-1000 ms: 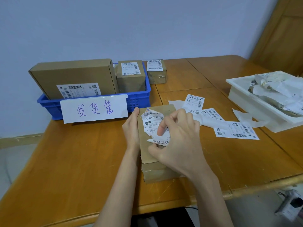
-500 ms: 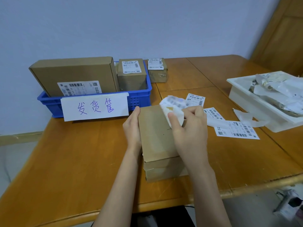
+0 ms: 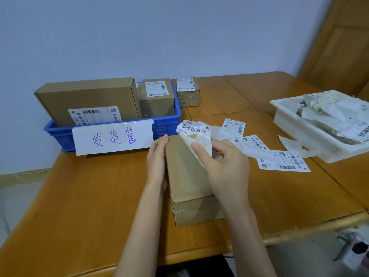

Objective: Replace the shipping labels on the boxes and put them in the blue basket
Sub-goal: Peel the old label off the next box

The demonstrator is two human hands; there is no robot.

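A plain brown cardboard box [image 3: 187, 172] lies flat on the wooden bench [image 3: 89, 196] near its front edge, its top bare; the left hand [image 3: 157, 162] rests straight fingers against its left side; the right hand [image 3: 223, 166] pinches a peeled label [image 3: 194, 134], curled white paper with a barcode, digits "150 050" legible, a brown cardboard scrap stuck to its underside; the blue basket [image 3: 161, 126] holds 2 labelled boxes and bears a white sign [image 3: 113, 137] handwritten "发货筐"; loose labels [image 3: 283, 161] lie beside a white tray [image 3: 299, 124] of torn paper.
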